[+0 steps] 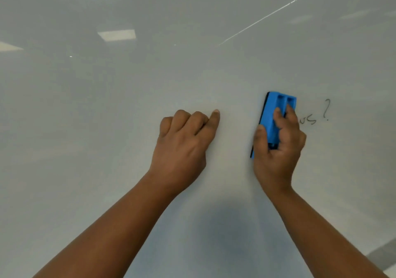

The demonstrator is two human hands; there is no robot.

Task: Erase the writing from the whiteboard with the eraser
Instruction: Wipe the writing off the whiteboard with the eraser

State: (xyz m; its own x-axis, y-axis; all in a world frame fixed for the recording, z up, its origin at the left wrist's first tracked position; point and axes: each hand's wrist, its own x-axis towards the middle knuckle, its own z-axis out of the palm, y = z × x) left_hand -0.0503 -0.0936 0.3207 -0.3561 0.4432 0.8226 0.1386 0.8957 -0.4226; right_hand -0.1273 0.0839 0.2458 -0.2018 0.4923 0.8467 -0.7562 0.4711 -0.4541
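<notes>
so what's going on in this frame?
A person is wiping a whiteboard. The right hand grips a blue eraser against the board. Just to its right some writing and a question mark are left. The left hand, fingers curled and holding nothing, rests against the board.

Two bare, seemingly sleeveless forearms (120,224)

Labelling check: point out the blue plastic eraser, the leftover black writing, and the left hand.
blue plastic eraser (270,127), head view, blue back.
leftover black writing (310,120), head view, letter stroke.
left hand (184,144), head view, back of hand.
</notes>
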